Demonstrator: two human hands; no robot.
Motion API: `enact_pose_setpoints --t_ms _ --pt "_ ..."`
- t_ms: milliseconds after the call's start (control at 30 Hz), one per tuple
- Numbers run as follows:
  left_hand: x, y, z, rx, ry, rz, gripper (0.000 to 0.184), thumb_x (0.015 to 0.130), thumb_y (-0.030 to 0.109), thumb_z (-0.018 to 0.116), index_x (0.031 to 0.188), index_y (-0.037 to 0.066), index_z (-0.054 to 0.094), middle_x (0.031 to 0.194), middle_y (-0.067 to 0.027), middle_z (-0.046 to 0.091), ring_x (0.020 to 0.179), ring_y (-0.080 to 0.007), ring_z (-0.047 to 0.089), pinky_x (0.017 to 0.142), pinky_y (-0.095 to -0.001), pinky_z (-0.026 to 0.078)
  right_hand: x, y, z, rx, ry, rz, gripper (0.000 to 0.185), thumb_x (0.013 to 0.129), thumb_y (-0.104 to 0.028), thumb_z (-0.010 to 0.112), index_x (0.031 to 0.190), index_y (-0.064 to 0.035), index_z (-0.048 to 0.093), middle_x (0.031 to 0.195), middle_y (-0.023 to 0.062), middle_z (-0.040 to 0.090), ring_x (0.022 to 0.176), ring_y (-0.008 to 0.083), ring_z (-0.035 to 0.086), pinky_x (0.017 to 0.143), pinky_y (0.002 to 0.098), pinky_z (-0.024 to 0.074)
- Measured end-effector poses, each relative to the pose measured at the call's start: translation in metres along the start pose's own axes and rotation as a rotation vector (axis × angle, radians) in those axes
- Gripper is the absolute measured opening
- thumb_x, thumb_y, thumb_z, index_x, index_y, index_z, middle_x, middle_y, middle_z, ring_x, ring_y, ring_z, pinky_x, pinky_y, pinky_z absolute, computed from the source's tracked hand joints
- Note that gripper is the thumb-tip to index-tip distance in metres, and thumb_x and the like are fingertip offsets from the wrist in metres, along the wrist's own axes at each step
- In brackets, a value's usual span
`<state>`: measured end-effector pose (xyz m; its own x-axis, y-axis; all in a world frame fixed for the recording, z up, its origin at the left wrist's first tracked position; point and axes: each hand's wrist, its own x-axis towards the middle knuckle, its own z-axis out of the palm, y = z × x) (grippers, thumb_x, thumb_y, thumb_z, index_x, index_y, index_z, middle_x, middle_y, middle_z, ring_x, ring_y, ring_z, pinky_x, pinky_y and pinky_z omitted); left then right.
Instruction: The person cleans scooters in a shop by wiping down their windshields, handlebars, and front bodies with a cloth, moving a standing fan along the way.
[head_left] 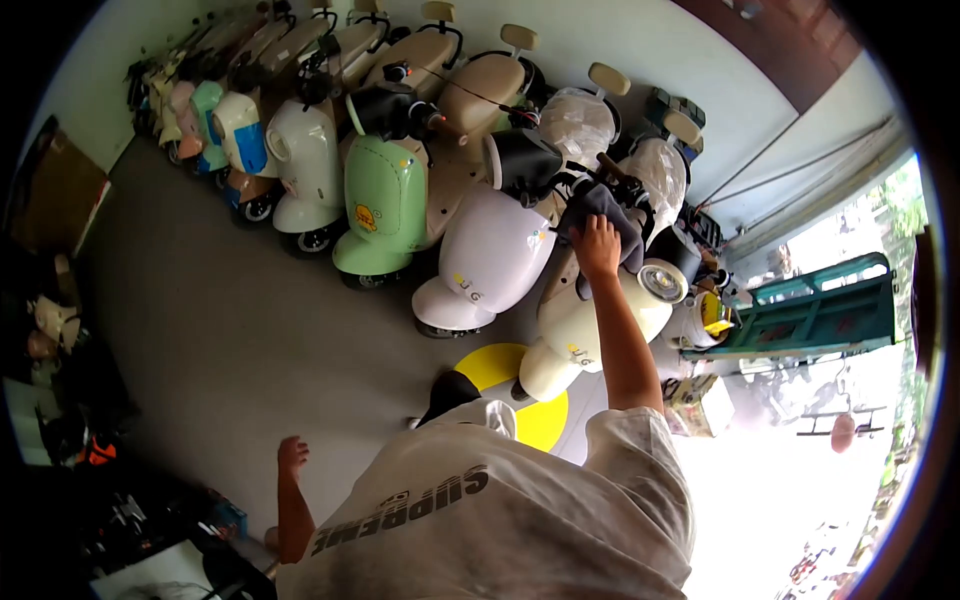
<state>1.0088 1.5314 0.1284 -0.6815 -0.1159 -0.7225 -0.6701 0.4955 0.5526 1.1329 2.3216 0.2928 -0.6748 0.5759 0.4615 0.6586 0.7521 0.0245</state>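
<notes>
Your bare right arm (627, 345) reaches well forward, elbow looking nearly straight, forearm angled slightly inward. Bare five-fingered right hand (598, 245): back toward the camera, fingers forward and slightly bent, thumb on the inner side; grip closure unclear. Your bare left forearm (292, 520) is out beside your torso, pointing forward, upper arm hidden. Small-looking bare left hand (292, 455): apart from the torso, fingers loosely curled, exact finger pose too small to tell.

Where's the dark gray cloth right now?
Head view, upper part, right of centre: the dark gray cloth is under the right hand, by the handlebars of the cream scooter.
</notes>
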Motion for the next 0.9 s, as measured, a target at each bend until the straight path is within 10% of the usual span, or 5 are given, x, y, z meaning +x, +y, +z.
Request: enact_pose_setpoints --t_ms 100,233,567,900 --pt "0.023 -0.032 -0.024 0.055 -0.09 -0.294 0.025 0.101 0.03 0.055 0.094 0.006 0.057 0.091 -0.0087 0.066 0.073 -0.021 0.06 0.067 -0.037 0.049 -0.011 -0.001 0.018 -0.058 -0.01 0.097 0.028 0.087 -0.026 0.066 0.107 -0.0075 0.059 0.098 0.0091 0.059 0.096 0.0296 0.059 0.082 0.042 0.0485" --pt "0.094 -0.099 -0.039 0.251 -0.245 -0.405 0.033 0.104 0.031 0.049 0.12 0.004 0.06 0.107 -0.0138 0.068 0.084 -0.0224 0.064 0.064 -0.0371 0.048 -0.015 0.003 0.013 0.033 0.197 0.023 0.022 0.085 -0.011 0.062 0.106 -0.0068 0.064 0.095 0.0075 0.059 0.091 0.0273 0.058 0.078 0.0398 0.048" --pt "0.113 0.16 0.075 0.301 -0.197 -0.134 0.042 0.104 0.033 0.05 0.136 0.004 0.051 0.117 -0.0131 0.066 0.091 -0.0228 0.065 0.066 -0.0382 0.049 -0.006 -0.029 -0.004 0.031 0.155 0.063 0.031 0.082 -0.017 0.069 0.111 -0.0066 0.063 0.105 0.0081 0.057 0.098 0.0272 0.055 0.082 0.0415 0.046" --pt "0.255 0.227 0.121 0.404 -0.562 -0.102 0.028 0.102 0.029 0.053 0.12 0.009 0.061 0.104 -0.0085 0.07 0.081 -0.0195 0.065 0.063 -0.034 0.049 0.005 -0.008 0.019 -0.239 -0.269 0.206 0.013 0.092 -0.022 0.06 0.094 -0.0086 0.059 0.088 0.0089 0.064 0.085 0.025 0.066 0.067 0.035 0.0558"
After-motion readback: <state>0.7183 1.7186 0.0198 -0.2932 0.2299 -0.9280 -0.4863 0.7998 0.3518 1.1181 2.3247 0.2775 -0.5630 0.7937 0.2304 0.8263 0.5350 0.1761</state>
